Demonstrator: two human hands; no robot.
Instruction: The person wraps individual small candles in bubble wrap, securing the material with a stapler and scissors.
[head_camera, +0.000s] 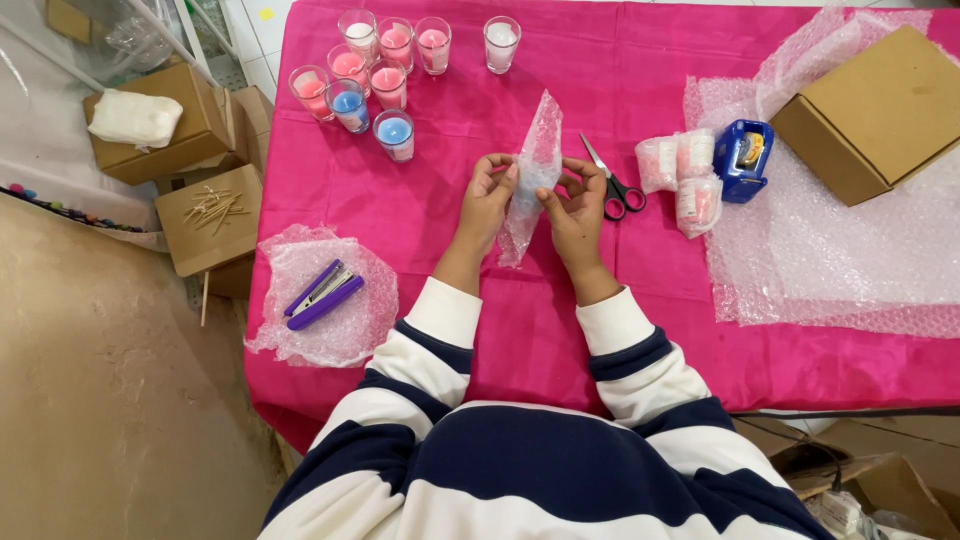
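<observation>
My left hand (487, 193) and my right hand (573, 203) both grip a small bundle of clear bubble wrap (531, 165) above the pink tablecloth (520, 330). Something pale blue shows through the wrap, but its shape is hidden. Black-handled scissors (612, 183) lie just right of my right hand. Several glass candles (385, 70) in pink, blue and white stand at the far side of the table, beyond my left hand.
Three wrapped bundles (680, 175) and a blue tape dispenser (744, 158) sit to the right, by a large bubble wrap sheet (840, 250) and a cardboard box (875, 112). A purple stapler (324, 297) rests on bubble wrap at left. Cardboard boxes (180, 125) stand beside the table.
</observation>
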